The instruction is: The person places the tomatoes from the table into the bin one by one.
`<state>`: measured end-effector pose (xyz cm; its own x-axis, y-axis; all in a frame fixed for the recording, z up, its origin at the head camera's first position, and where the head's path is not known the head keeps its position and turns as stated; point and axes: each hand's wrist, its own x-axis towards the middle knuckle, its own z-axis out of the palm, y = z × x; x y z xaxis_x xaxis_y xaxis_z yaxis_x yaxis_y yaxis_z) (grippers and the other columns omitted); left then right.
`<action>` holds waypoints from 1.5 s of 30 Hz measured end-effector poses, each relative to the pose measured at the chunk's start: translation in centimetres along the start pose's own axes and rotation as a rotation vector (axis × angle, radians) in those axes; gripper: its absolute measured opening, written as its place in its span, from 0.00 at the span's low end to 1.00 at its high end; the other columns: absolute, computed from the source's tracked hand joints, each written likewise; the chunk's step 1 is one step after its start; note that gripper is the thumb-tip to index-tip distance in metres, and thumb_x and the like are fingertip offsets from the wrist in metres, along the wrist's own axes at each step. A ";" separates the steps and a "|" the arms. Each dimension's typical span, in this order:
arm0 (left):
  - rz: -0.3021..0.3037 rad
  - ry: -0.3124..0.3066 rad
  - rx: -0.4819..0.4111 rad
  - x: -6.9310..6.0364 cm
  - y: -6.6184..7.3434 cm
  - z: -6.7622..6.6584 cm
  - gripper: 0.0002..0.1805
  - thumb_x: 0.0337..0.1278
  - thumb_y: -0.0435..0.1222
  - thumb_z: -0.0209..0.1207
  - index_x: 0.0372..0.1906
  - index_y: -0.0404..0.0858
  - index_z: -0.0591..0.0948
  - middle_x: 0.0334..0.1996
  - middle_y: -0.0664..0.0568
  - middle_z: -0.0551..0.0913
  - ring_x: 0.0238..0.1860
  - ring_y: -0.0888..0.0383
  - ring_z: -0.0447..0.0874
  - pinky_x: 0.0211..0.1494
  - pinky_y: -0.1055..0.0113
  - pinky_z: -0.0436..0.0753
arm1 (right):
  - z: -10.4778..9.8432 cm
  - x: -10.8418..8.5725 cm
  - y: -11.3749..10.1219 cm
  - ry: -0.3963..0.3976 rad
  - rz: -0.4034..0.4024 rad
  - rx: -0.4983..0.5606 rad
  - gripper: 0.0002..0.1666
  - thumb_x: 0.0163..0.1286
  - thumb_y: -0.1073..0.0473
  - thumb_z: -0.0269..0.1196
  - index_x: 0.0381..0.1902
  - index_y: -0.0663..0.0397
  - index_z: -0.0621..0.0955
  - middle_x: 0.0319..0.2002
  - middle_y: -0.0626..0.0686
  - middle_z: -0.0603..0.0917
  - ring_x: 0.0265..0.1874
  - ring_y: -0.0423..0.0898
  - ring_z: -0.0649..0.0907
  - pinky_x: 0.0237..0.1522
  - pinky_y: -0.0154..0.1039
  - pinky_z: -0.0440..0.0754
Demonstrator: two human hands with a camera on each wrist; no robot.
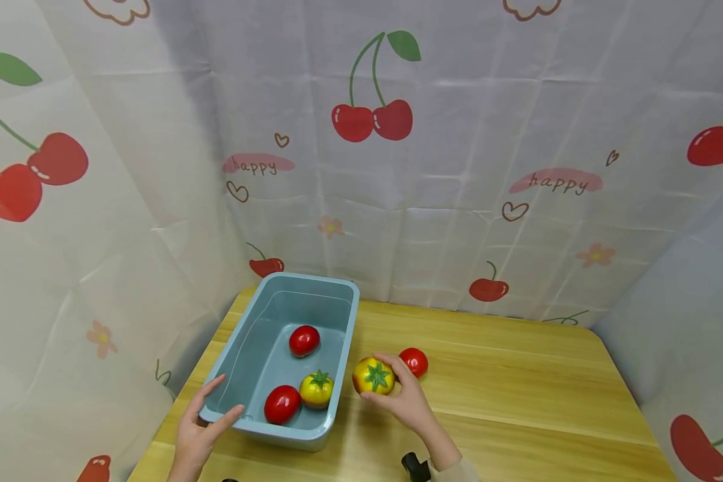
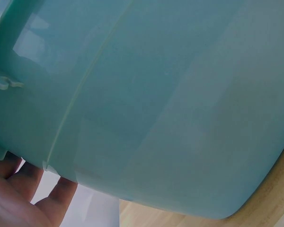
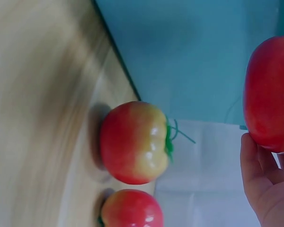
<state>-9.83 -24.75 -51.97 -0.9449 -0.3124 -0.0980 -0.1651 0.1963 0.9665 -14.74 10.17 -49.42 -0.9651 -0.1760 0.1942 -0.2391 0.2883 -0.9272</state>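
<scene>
My right hand (image 1: 408,402) pinches a yellow-and-red toy tomato (image 1: 371,376) with a green leafy top, just right of a blue plastic bin (image 1: 351,328). In the right wrist view its fingers (image 3: 250,161) meet the red side of that tomato (image 3: 267,94). At the bin's near left corner, my left hand (image 1: 194,438) grips the rim, and the left wrist view shows fingers (image 2: 61,196) bent at the edge. Inside the bin lie two red tomatoes (image 1: 304,341) and a yellow one (image 1: 316,390). Behind my right hand, a red tomato (image 1: 416,362) sits on the table.
Two tomatoes, one with a green stem (image 3: 135,142) and a redder one (image 3: 132,209), rest on the wooden table (image 1: 518,395) in the right wrist view. A cherry-printed curtain (image 1: 446,221) encloses the table's back and sides. A black object (image 1: 416,466) is beside my right wrist.
</scene>
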 end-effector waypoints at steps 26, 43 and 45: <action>-0.009 0.001 -0.020 -0.1 0.2 0.0 0.40 0.46 0.41 0.71 0.66 0.42 0.66 0.70 0.44 0.54 0.65 0.42 0.55 0.40 0.88 0.67 | 0.5 2.0 0.5 -0.028 0.001 0.041 0.39 0.50 0.52 0.75 0.60 0.39 0.73 0.58 0.45 0.72 0.51 0.49 0.74 0.48 0.41 0.76; 0.019 0.001 -0.040 0.0 0.0 0.1 0.39 0.47 0.38 0.70 0.66 0.41 0.66 0.69 0.42 0.54 0.64 0.40 0.55 0.40 0.87 0.68 | 0.8 1.9 -4.8 -0.093 -0.019 0.059 0.37 0.53 0.58 0.73 0.61 0.48 0.72 0.59 0.51 0.72 0.52 0.50 0.74 0.51 0.46 0.74; 0.016 0.002 -0.037 0.0 0.0 0.1 0.39 0.47 0.39 0.70 0.66 0.41 0.66 0.69 0.42 0.55 0.64 0.40 0.55 0.40 0.87 0.69 | 1.0 1.9 -5.0 -0.103 -0.025 0.063 0.37 0.53 0.59 0.72 0.61 0.47 0.72 0.59 0.51 0.72 0.52 0.50 0.74 0.51 0.46 0.75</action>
<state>-9.84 -24.65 -51.95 -0.9467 -0.3115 -0.0815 -0.1389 0.1670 0.9761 -15.26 7.48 -44.71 -0.9420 -0.2787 0.1871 -0.2531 0.2236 -0.9412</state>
